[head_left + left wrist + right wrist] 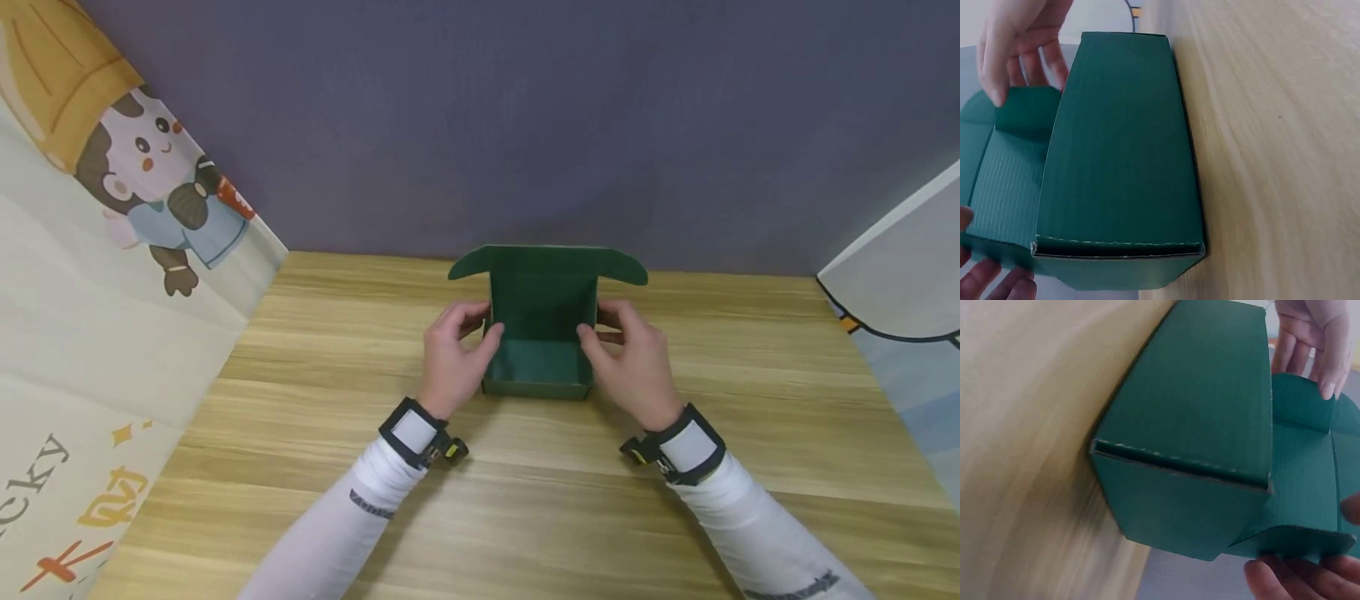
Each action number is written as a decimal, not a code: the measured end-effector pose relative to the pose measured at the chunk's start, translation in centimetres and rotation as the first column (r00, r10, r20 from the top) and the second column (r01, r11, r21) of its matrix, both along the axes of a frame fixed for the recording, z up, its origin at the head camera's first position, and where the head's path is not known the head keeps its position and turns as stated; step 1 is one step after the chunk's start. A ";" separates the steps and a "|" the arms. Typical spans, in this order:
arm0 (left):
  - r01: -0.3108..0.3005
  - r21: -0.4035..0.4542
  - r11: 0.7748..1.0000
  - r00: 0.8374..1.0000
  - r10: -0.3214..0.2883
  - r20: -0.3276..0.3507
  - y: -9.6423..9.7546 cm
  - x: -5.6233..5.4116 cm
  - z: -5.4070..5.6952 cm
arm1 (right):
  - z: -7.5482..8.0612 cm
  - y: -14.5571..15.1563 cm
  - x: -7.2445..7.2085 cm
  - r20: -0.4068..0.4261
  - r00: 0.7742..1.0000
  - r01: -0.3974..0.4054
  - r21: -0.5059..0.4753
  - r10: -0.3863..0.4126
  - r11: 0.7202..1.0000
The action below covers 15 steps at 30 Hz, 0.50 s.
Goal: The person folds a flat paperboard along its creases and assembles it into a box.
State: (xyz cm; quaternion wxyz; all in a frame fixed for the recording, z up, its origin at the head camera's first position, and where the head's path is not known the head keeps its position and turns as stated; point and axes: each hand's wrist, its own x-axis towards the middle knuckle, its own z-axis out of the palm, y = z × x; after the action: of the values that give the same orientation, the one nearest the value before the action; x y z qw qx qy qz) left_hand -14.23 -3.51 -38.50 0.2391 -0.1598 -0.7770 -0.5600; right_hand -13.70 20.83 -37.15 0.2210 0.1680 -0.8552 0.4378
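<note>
A small green cardboard box (537, 389) stands on the table with its lid (543, 300) raised upright at the back. At the lid's left edge, my left hand (456, 360) pinches a side flap (997, 248), thumb inside and fingers outside. My right hand (636, 367) grips the opposite side flap (1297, 540) the same way. The lid's front flap (543, 259) spreads at the top with a rounded tab at each end. Both wrist views show the box's plain front wall (1119, 137) close up.
The wood-grain table (525, 517) extends on all sides of the box. Behind it rises a dark blue-grey wall (525, 125). A printed cloth (90, 333) with a cartoon figure hangs at the left, and another pale printed cloth (907, 267) at the right.
</note>
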 end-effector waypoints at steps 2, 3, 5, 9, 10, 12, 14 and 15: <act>0.027 0.013 1.000 1.000 -0.027 0.008 -0.3 0.0 -0.1 | -0.1 0.4 0.0 0.000 1.000 -0.013 -0.012 0.013 1.000; 0.039 0.019 0.999 0.999 -0.040 0.013 -0.5 0.0 -0.1 | -0.2 0.6 0.1 0.002 1.000 -0.022 -0.022 0.022 1.000; 0.069 0.035 0.997 0.997 -0.071 0.031 -0.8 0.0 -0.1 | -0.2 0.9 0.1 0.017 0.999 -0.043 -0.043 0.043 0.998; 0.130 0.065 0.989 0.987 -0.136 0.087 -1.4 0.4 0.5 | -0.5 1.6 0.2 0.077 0.994 -0.072 -0.100 0.080 0.992; 0.144 0.071 0.987 0.983 -0.151 0.102 -1.6 0.6 0.9 | -0.6 1.7 0.3 0.094 0.992 -0.073 -0.113 0.084 0.991; 0.165 0.079 0.983 0.977 -0.173 0.125 -1.8 1.1 1.7 | -0.7 1.9 0.3 0.124 0.988 -0.072 -0.134 0.089 0.988; 0.172 0.065 0.983 0.974 -0.180 0.141 -1.9 1.6 2.5 | -0.8 2.1 0.4 0.154 0.983 -0.078 -0.151 0.101 0.985; 0.174 0.056 0.983 0.972 -0.180 0.149 -2.0 1.8 2.9 | -0.8 2.1 0.4 0.168 0.979 -0.084 -0.162 0.112 0.983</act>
State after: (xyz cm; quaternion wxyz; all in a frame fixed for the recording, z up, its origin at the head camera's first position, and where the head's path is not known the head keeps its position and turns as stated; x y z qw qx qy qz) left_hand -12.48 -5.48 -35.61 0.1309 -0.1798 -0.7636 -0.6062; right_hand -13.28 22.94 -37.96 0.1349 0.1531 -0.8256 0.5261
